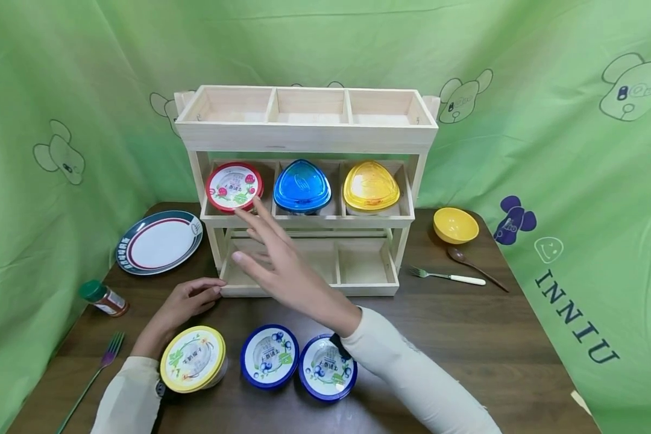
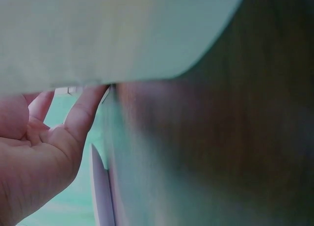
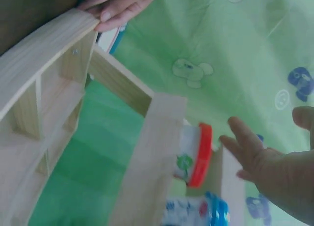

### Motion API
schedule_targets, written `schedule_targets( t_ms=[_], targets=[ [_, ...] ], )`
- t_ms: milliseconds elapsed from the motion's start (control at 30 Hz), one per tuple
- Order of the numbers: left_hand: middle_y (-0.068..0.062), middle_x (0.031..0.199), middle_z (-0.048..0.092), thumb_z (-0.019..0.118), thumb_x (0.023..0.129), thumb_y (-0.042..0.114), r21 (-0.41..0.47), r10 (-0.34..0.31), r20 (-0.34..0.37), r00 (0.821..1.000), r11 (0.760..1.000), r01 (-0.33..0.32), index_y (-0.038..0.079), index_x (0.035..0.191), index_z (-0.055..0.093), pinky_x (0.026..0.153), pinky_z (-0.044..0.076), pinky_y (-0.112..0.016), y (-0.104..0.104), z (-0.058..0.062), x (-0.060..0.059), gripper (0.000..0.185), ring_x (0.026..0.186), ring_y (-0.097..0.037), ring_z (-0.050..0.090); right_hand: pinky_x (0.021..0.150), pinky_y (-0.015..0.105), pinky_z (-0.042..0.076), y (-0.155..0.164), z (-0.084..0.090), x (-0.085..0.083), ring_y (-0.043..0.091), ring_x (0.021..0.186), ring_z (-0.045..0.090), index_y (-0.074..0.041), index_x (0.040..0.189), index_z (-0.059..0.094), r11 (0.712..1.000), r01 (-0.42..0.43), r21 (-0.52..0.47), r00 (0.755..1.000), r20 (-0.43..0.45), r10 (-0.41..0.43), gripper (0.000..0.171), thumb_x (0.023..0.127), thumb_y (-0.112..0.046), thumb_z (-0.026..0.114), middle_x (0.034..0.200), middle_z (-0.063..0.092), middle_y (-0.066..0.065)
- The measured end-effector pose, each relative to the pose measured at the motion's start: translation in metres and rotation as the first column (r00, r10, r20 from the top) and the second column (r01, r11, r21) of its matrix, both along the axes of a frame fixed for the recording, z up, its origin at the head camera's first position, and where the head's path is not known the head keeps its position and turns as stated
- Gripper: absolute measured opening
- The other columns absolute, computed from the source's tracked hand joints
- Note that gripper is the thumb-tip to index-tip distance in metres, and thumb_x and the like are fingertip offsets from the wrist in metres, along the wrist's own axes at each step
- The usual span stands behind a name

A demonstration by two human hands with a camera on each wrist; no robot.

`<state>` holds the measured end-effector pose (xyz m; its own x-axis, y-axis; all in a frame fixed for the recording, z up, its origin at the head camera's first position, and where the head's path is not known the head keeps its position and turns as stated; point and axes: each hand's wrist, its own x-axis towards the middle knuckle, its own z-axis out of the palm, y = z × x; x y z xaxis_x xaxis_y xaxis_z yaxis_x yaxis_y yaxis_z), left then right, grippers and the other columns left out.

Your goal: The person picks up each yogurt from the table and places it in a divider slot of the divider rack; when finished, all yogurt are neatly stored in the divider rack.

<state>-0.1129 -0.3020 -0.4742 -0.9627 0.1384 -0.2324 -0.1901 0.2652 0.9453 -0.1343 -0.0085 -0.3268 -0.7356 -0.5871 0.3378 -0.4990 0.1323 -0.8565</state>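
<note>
My right hand [image 1: 287, 271] reaches across the wooden shelf rack [image 1: 309, 138], fingers spread and holding nothing. Its fingertips are nearest to the red-lidded tub [image 1: 234, 187] in the middle tier's left compartment; in the right wrist view a gap separates the hand [image 3: 279, 167] from the red lid [image 3: 201, 155]. Fingers of my left hand [image 1: 187, 301] touch the bottom tier's front left corner. Beside it on the table stands a yellow-lidded tub [image 1: 193, 360]. Two blue-lidded tubs [image 1: 270, 356] stand further right, one partly behind my right wrist.
Blue-lidded [image 1: 302, 186] and yellow-lidded [image 1: 371, 186] jars fill the other middle compartments. At left are a plate [image 1: 160, 242], a green-capped shaker [image 1: 104, 298] and a fork [image 1: 100, 371]. A yellow bowl [image 1: 456, 225], a spoon [image 1: 474, 266] and a white-handled fork [image 1: 450, 276] lie right.
</note>
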Motion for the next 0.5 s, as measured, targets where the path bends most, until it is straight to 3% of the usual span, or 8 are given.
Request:
schedule_targets(
  t_ms=[100,233,367,500],
  targets=[
    [-0.017,0.142,0.064,0.062,0.113,0.023,-0.004,0.002,-0.001,1.000,1.000,-0.002,-0.009,0.144,0.062,0.102,0.060,-0.032,0.000,0.000,0.000,0.043,0.117,-0.003,0.065,0.109,0.040,0.056,0.022,0.003,0.001,0.032,0.147,0.053,-0.008,0.165,0.045,0.997,0.013,-0.075,0.999,-0.042,-0.017,0.057,0.112,-0.017,0.063,0.182,0.011,0.005],
    [-0.021,0.146,0.061,0.062,0.113,0.023,-0.022,0.005,0.004,1.000,1.000,-0.005,-0.008,0.144,0.062,0.104,0.059,-0.035,-0.001,0.001,-0.003,0.044,0.121,-0.009,0.066,0.111,0.043,0.055,0.059,0.008,-0.002,0.033,0.142,0.058,-0.002,0.155,0.055,0.977,0.135,-0.164,0.985,-0.088,-0.150,0.046,0.110,-0.010,0.062,0.179,0.024,0.008],
    [-0.024,0.149,0.058,0.062,0.113,0.024,-0.031,-0.003,0.008,1.000,1.000,0.003,-0.008,0.145,0.062,0.105,0.059,-0.037,-0.001,0.002,-0.004,0.045,0.126,-0.017,0.065,0.109,0.036,0.056,0.099,0.013,-0.005,0.033,0.138,0.062,0.003,0.151,0.057,0.936,0.259,-0.237,0.961,-0.034,-0.274,0.042,0.111,-0.007,0.060,0.177,0.030,0.004],
    [-0.024,0.150,0.057,0.063,0.113,0.024,-0.027,0.000,0.018,1.000,1.000,0.000,-0.008,0.145,0.061,0.106,0.058,-0.038,-0.001,0.000,-0.003,0.045,0.128,-0.019,0.065,0.107,0.035,0.057,0.139,0.017,-0.006,0.030,0.132,0.066,0.011,0.147,0.055,0.879,0.342,-0.332,0.938,0.057,-0.343,0.039,0.111,-0.004,0.058,0.174,0.036,0.007]
  ],
)
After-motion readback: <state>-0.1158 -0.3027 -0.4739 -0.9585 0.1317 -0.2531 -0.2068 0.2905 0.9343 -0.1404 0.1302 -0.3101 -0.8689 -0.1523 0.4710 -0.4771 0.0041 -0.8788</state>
